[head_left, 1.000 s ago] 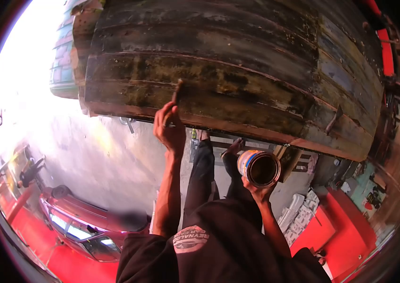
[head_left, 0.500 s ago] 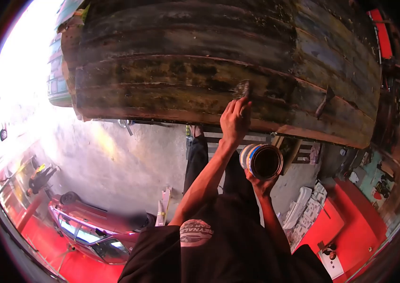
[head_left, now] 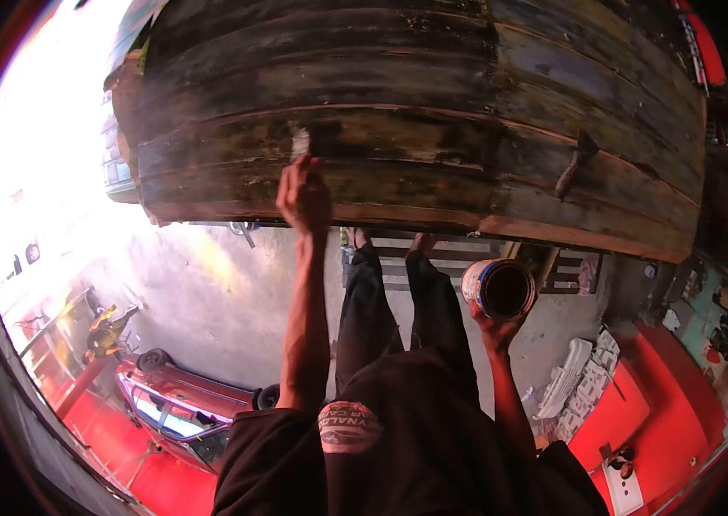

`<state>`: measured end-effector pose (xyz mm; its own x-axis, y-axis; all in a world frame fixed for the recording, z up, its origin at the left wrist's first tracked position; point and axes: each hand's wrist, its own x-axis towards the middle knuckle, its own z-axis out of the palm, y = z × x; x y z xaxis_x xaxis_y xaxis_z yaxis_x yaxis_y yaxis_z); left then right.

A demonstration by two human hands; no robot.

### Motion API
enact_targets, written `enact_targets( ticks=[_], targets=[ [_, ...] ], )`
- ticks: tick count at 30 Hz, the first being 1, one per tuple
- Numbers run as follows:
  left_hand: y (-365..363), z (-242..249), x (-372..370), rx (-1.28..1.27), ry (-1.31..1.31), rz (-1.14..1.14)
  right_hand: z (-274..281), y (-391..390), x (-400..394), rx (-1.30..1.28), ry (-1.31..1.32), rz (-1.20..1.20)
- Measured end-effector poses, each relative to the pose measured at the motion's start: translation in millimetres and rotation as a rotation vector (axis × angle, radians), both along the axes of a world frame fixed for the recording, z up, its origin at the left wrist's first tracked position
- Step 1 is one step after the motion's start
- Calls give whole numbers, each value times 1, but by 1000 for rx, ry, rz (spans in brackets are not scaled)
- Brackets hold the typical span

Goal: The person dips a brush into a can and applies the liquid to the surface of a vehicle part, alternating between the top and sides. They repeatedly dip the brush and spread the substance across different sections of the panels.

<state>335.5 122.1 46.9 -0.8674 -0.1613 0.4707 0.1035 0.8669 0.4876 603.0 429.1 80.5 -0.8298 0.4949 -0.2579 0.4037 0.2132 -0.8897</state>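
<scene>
My left hand [head_left: 304,196] is closed on a paintbrush [head_left: 300,144], whose pale bristles meet the dark wooden planks [head_left: 235,133]. The planks look worn and stained, with blotchy darker patches around the brush. To the right and lower, my right hand [head_left: 500,329] grips an open round can [head_left: 502,290] from below, just off the planks' near edge. The can's inside looks dark, and its contents cannot be made out.
A dark tool-like object [head_left: 572,168] lies on the planks at right. Below their edge are a slatted pallet [head_left: 454,273] and concrete floor [head_left: 252,288]. A red car [head_left: 183,397] stands lower left, with a person [head_left: 109,331] beyond. Red panels [head_left: 630,404] are lower right.
My left hand and the brush have moved left along the planks. The can and my right hand sit slightly farther right in view, and the view has shifted somewhat.
</scene>
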Motion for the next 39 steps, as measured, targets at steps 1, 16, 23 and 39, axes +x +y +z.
enact_targets(
  ticks=[1,16,23,39],
  targets=[
    [29,-4,4,65,-23,-11,0,6,2,30,6,-1],
    [114,30,32,198,-19,-97,3,41,14,144,-43,-84],
    [149,9,45,67,-121,-221,-5,45,20,39,10,-135],
    [199,21,51,432,-134,-76,2,46,22,80,-12,-194]
  ],
)
